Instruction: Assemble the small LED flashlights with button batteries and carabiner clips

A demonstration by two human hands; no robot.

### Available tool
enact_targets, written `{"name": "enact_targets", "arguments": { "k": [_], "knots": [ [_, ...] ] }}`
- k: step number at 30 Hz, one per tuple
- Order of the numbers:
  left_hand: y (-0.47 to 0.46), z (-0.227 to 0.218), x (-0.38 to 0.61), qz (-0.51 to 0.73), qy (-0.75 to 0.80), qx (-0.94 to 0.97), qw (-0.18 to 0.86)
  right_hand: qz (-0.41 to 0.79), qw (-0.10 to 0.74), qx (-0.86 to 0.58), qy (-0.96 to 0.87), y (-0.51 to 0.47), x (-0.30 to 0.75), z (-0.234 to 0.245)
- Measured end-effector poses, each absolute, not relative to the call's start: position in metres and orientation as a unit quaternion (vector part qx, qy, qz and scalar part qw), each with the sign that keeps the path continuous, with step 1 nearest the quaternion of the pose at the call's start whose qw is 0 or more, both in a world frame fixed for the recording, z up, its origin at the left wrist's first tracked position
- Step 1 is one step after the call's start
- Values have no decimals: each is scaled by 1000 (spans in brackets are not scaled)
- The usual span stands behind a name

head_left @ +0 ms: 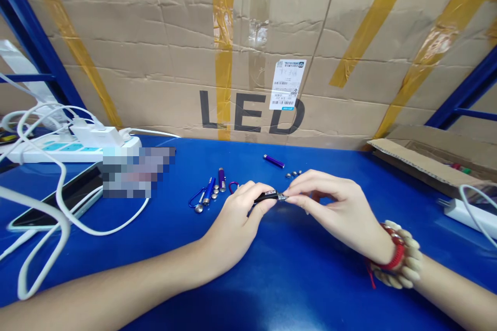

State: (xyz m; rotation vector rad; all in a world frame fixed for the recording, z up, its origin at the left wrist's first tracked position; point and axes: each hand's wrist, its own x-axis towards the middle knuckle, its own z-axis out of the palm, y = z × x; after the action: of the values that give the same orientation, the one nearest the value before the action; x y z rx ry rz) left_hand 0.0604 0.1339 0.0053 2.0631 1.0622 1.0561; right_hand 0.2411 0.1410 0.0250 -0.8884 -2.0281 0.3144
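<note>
Left hand [244, 212], as I watched through the head camera, was clamped on one black tube [267, 196] above the blue bench [240, 289]; the right hand [336, 201] pinched its silver tip [281, 197]. Beyond, I counted one blue tube [209, 190] and two purple tubes [274, 161]. Three small metal pieces [294, 173] lay just past the right hand. The left hand partly hid one red clip [233, 184]; white cables [97, 231] crowded the left side.

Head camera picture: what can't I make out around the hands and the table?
All in the head view:
Black tube: its left end is covered by the left hand; its label's print is too small.
Red loop: partly behind that hand.
Pixelated patch: whatever lies beneath is blurred out.
White plug: cut off by the right edge.
</note>
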Motion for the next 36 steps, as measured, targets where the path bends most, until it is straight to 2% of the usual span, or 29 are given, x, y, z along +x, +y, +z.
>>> {"name": "enact_targets", "arguments": {
  "k": [11,18,22,31,36],
  "knots": [
    [132,6,59,356,400,795,285,235,418,-376,-793,153,246,19],
    [136,4,59,339,407,800,281,331,348,-422,-769,160,249,19],
    [137,2,58,318,392,817,278,345,302,-435,-775,165,253,18],
    [135,5,57,329,363,823,287,301,341,-403,-794,154,247,24],
    [133,4,56,362,349,823,264,420,313,-447,-725,151,246,22]
  ]
}}
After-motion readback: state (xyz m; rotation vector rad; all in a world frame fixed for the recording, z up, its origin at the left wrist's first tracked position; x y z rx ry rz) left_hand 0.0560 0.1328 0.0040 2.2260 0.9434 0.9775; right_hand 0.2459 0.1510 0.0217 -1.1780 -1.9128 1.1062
